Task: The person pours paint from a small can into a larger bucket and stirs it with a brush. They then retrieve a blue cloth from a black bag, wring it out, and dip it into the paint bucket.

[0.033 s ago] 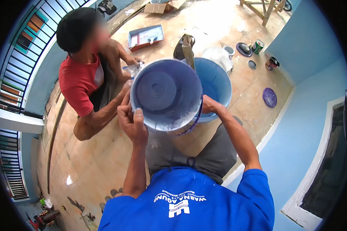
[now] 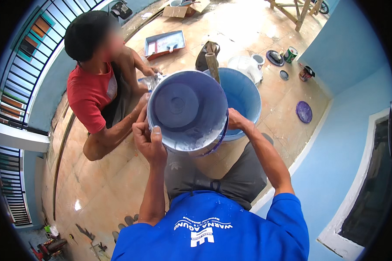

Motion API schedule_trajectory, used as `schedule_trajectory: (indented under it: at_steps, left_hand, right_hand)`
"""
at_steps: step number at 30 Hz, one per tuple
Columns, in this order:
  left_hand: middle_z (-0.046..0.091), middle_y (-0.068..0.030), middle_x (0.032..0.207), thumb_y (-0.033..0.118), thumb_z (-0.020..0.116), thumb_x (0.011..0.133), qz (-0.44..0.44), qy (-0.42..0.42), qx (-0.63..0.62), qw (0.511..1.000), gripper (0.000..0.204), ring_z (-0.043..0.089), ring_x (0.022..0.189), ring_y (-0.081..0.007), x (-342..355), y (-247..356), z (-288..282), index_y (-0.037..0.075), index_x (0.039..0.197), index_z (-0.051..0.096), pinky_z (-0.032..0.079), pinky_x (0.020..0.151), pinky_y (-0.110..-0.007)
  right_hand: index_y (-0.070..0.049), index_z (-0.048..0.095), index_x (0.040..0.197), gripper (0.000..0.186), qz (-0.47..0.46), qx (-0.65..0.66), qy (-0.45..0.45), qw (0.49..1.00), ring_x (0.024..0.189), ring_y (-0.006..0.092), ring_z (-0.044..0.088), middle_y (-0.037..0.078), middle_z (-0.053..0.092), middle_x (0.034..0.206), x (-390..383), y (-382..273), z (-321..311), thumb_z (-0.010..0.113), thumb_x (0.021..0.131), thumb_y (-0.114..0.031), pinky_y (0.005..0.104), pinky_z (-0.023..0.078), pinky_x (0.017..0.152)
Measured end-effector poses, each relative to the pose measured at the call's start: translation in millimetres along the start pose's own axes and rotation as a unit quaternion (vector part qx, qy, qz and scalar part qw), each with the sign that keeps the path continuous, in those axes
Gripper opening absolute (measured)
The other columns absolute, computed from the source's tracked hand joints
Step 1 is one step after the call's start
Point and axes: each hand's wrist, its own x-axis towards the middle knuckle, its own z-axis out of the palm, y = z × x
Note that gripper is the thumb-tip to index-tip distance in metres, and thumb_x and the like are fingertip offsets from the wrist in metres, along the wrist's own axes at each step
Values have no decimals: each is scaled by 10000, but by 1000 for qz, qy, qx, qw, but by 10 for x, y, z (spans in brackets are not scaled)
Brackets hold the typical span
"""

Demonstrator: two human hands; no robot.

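Note:
A blue-stained plastic paint bucket (image 2: 178, 102) is tilted in front of me, its inside facing up toward me and coated with paint film. Wrapped round its near left rim is my left hand (image 2: 150, 141), thumb outside. My right hand (image 2: 235, 119) is closed at the right rim beside the purple handle (image 2: 220, 143); some of its fingers are hidden. Behind it stands a second blue bucket (image 2: 244, 98), with a wooden stick (image 2: 212, 67) upright between the two. A co-worker's hand (image 2: 143, 102) is at the tilted bucket's left side, their other hand near a clear plastic piece (image 2: 150, 81).
A co-worker in a red shirt (image 2: 86, 102) crouches at left. Beyond lies a paint tray (image 2: 164, 45) with a brush. A purple lid (image 2: 304, 112), cans (image 2: 291, 54) and a white sheet (image 2: 244, 65) lie to the right, by a blue wall (image 2: 335, 143). Tools lie lower left.
The tilted bucket has shifted slightly toward me, and the stick's top sits a little lower. Both my hands keep their hold.

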Motion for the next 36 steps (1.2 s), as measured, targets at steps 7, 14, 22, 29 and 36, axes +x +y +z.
schedule_trajectory:
  at_steps: [7, 14, 22, 29, 36]
  left_hand:
    - [473, -322, 1459, 103, 602, 848, 3, -1, -14, 1000, 220, 544, 1270, -243, 34, -14, 46, 30, 923, 409, 447, 1042, -327]
    - [458, -304, 1478, 56, 571, 851, 6, -11, -8, 1000, 177, 530, 1284, -229, 35, -51, -30, 28, 934, 418, 425, 1073, -344]
    - [468, -308, 1466, 73, 559, 894, -16, 1, 13, 1000, 167, 534, 1202, -192, 77, -34, -20, 7, 979, 432, 425, 1044, -325]
    - [502, -260, 1421, 138, 561, 929, -25, -12, 35, 999, 192, 544, 1085, -174, 92, -32, 229, 13, 984, 426, 451, 962, -316]
    - [598, -201, 1325, 99, 598, 933, -56, -59, 27, 996, 176, 384, 777, -52, 81, 61, 877, 44, 900, 434, 378, 701, -207]
  right_hand:
    - [10, 725, 847, 218, 42, -127, -42, 990, 857, 455, 696, 278, 701, 866, 83, -53, 37, 643, 793, -184, 521, 555, 737]
    - [25, 709, 836, 232, -50, -1, -97, 994, 814, 451, 684, 265, 707, 841, 182, 66, 158, 635, 797, -192, 504, 540, 723]
    - [-15, 670, 897, 196, -42, 93, 56, 993, 732, 337, 631, 193, 685, 815, -19, -200, -265, 684, 820, -195, 424, 513, 716]
    - [-54, 618, 898, 85, -132, 380, 424, 811, 675, 66, 518, 56, 676, 856, -1086, -862, -1606, 600, 973, -89, 250, 438, 607]
    - [-44, 555, 903, 103, -268, 448, 350, 778, 625, 109, 488, 150, 648, 910, -1548, -1711, -2275, 609, 948, -121, 267, 417, 575]
